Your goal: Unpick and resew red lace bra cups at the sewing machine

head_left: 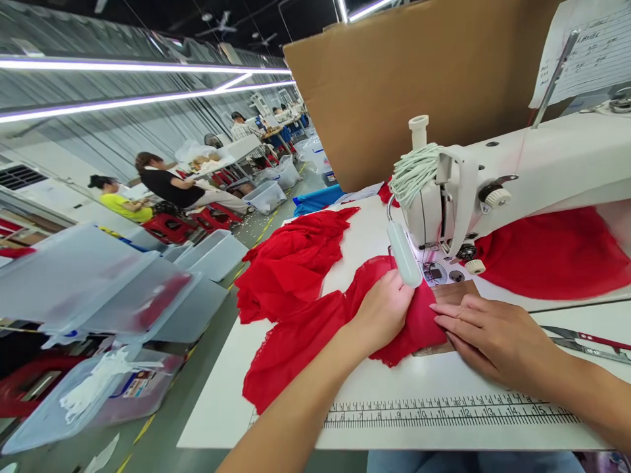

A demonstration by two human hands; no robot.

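Observation:
Red lace fabric (pixel 290 263) lies spread over the white sewing table (pixel 394 374) and runs under the head of a white sewing machine (pixel 493 190). My left hand (pixel 383 309) rests on the red fabric just left of the needle area, fingers curled and pressed onto the cloth. My right hand (pixel 486 332) lies flat, fingers stretched out and together, pressing the edge of the fabric and a brown piece (pixel 456 292) in front of the presser foot. More red fabric (pixel 552 253) is bunched behind the machine arm.
A printed ruler (pixel 444 412) runs along the table's front edge. Scissors (pixel 586 343) lie at the right. A cardboard sheet (pixel 419 72) stands behind the machine. Clear plastic bins (pixel 98 289) sit at the left. Other people (pixel 167 184) work at tables across the aisle.

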